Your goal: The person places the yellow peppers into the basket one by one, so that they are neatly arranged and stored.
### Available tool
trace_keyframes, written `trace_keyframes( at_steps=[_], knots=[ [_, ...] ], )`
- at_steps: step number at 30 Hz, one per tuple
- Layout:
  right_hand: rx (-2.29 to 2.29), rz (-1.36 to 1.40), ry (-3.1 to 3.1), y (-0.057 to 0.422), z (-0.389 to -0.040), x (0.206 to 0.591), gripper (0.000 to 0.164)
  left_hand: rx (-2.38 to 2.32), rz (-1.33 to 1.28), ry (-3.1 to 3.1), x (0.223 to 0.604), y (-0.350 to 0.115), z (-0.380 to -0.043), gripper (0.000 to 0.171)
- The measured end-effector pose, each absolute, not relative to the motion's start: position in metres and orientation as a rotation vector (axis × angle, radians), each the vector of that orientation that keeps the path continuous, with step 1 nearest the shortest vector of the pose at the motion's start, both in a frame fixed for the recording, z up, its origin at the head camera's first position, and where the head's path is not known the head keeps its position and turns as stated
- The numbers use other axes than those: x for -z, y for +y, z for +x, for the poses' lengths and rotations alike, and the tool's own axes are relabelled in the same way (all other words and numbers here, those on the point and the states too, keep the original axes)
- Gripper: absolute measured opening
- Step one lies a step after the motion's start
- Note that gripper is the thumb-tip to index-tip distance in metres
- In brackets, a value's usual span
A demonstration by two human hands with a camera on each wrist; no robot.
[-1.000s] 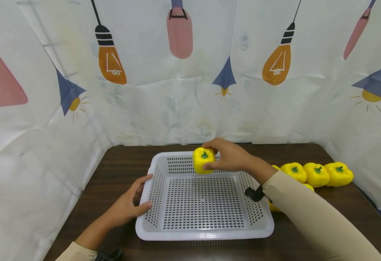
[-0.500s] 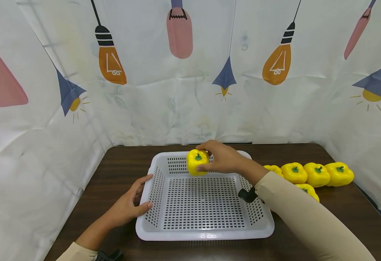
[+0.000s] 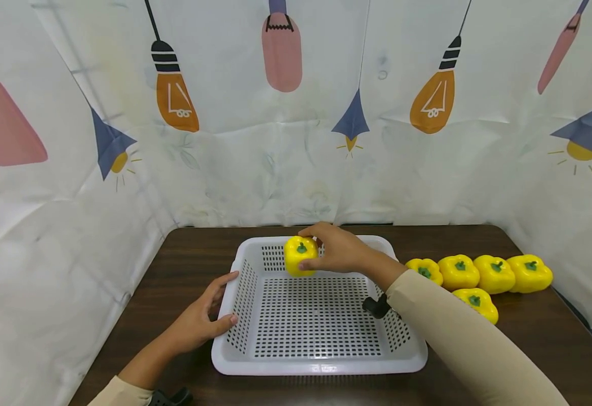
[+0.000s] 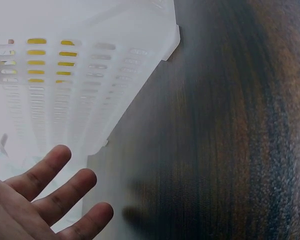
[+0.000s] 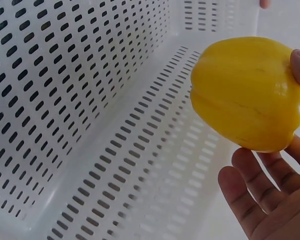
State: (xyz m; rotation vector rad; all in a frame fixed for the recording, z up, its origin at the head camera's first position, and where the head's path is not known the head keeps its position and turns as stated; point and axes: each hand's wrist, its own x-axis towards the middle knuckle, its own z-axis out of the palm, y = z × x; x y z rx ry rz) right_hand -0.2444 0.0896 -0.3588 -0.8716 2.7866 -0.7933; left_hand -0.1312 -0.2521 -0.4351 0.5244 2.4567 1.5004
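Observation:
A yellow bell pepper (image 3: 297,260) with a green stem is pinched between the thumb and fingers of my right hand (image 3: 340,251), over the back left part of a white perforated plastic basket (image 3: 321,369). In the right wrist view, the pepper (image 5: 245,95) is above the basket's slotted floor. My left hand (image 3: 194,320) touches the basket's left rim with its thumb and index finger. The left wrist view shows three outstretched fingers (image 4: 70,192) beside the basket's outer wall. The basket's interior holds nothing else that I can see.
Several yellow bell peppers (image 3: 494,274) stand in a row on the dark wooden table (image 3: 189,254), right of the basket. Another pepper (image 3: 477,304) lies in front of them, partly behind the right sleeve (image 3: 458,330). A white printed curtain (image 3: 275,169) surrounds the table.
My right hand has moved left and slightly down with the bell pepper. More of the peppers on the right show past the sleeve. The left hand stays at the rim.

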Motion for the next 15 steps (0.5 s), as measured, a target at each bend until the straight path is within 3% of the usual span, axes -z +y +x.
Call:
trace_keyframes(
  at_steps=[15],
  knots=[
    [0.765, -0.869, 2.771, 0.070, -0.246, 0.369, 0.077, -1.502, 0.534, 2.446, 0.434, -0.252, -0.130, 0.084]
  ],
)
